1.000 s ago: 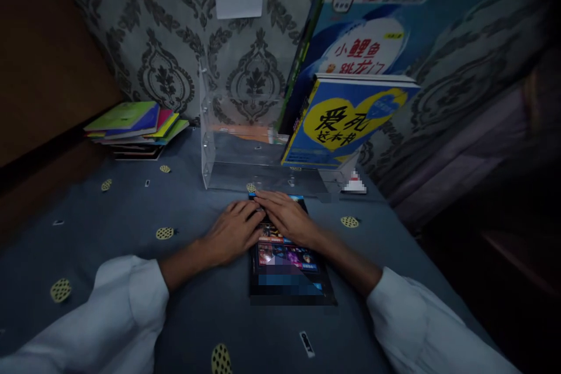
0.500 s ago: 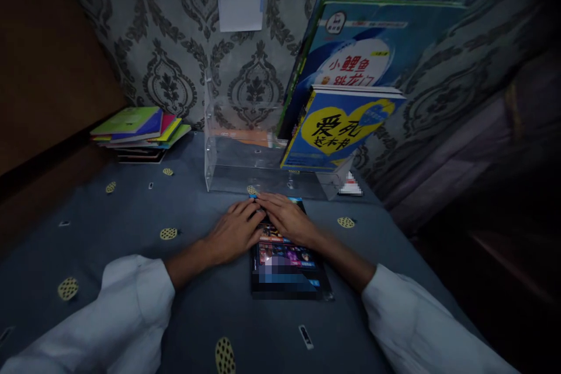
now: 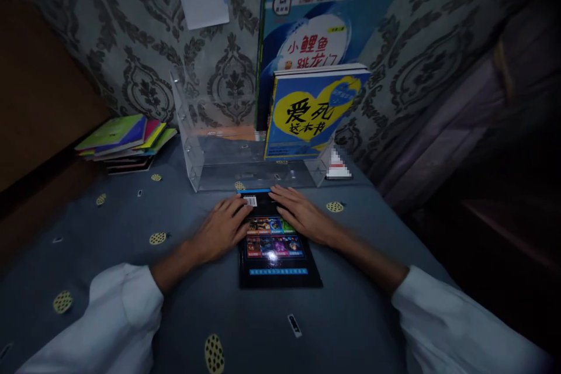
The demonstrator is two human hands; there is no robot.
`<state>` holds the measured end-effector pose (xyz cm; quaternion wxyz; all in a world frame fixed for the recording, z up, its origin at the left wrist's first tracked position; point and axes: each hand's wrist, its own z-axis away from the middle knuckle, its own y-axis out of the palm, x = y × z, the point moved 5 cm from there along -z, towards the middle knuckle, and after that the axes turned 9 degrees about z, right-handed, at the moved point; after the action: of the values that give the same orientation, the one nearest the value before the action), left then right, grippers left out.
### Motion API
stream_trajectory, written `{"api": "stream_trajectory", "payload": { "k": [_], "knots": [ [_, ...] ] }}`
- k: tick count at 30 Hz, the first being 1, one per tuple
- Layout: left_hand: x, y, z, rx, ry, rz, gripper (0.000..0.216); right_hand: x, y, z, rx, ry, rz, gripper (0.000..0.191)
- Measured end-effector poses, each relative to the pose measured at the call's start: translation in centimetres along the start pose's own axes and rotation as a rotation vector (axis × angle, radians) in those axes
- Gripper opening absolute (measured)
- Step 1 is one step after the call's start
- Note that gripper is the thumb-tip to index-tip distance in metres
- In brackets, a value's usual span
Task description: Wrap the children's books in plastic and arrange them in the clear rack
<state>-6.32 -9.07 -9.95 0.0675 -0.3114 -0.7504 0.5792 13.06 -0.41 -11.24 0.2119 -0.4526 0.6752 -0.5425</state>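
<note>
A black book [image 3: 280,279] lies flat on the cloth, its barcode and rows of small coloured pictures facing up. My left hand [image 3: 222,227] rests on its left edge near the barcode, fingers stretched out. On the far right part of the cover lies my right hand [image 3: 304,216], its fingers also extended and flat. Neither hand is wrapped round anything. Just beyond the book stands a clear acrylic rack [image 3: 219,176]. A blue book with a yellow heart [image 3: 309,120] leans in its right side, in front of a larger teal picture book [image 3: 363,17].
At the back left is a stack of colourful thin books [image 3: 125,134]. A small white triangular object [image 3: 338,165], pixelated, stands right of the rack. A white card [image 3: 205,6] is on the patterned wall. The grey-blue cloth [image 3: 245,327] has yellow printed spots.
My hands have moved apart, the right one sliding rightward, and the barcode now shows between them. The view has shifted slightly, so the rack and books appear further left.
</note>
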Motion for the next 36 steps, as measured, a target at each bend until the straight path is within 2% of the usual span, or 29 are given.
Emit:
{"api": "stream_trajectory", "payload": {
  "k": [11,22,30,36],
  "knots": [
    [0.3,0.2,0.0,0.016,-0.026,0.005,0.032,-1.3,0.3,1.6,0.011,0.123,0.039,0.050],
    [0.5,0.4,0.1,0.017,-0.033,0.034,0.033,-1.0,-0.1,1.7,-0.005,0.108,0.079,0.050],
    [0.6,0.6,0.3,-0.011,-0.001,0.005,0.037,1.2,-0.6,4.6,0.008,0.032,0.148,0.051],
    [1.1,0.8,0.5,0.013,-0.009,0.022,0.042,3.1,-1.2,6.8,0.030,-0.016,0.124,0.054]
  ]
}}
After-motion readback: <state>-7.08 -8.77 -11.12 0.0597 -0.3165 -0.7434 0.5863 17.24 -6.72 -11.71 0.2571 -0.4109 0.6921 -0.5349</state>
